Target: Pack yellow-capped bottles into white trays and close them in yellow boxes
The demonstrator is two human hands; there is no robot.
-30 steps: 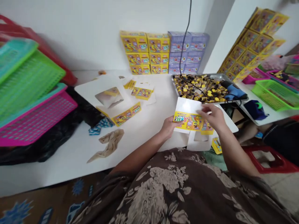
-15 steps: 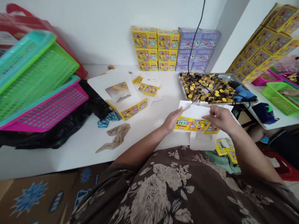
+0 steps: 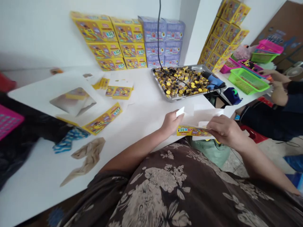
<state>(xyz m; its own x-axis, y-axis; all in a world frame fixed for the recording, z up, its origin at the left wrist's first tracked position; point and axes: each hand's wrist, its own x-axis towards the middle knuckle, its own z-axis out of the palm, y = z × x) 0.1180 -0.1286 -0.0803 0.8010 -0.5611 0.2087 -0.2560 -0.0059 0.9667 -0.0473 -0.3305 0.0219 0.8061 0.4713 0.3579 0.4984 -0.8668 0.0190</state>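
Observation:
Low in front of my body, at the table's front edge, I hold a partly folded yellow and white cardboard box [image 3: 186,130]. My left hand [image 3: 170,124] is closed on its left end, where a white flap sticks up beside the thumb. Curled fingers of my right hand [image 3: 223,130] grip the right end and hide part of the printed panel. Further left on the table lies another unfolded box [image 3: 103,119] with a cut-out window. Several small printed cards [image 3: 121,92] rest behind it.
A metal tray [image 3: 170,98] of small yellow-capped containers stands beyond my hands, with a black cable hanging into it. Yellow boxes [image 3: 104,50] and purple boxes [image 3: 155,47] are stacked by the wall. At right, another person's arm [image 3: 279,90] is near a green basket [image 3: 247,82].
The view has swung to the right. The box's printed panel has tipped to a flatter angle between my hands, and my right hand has curled over its right end.

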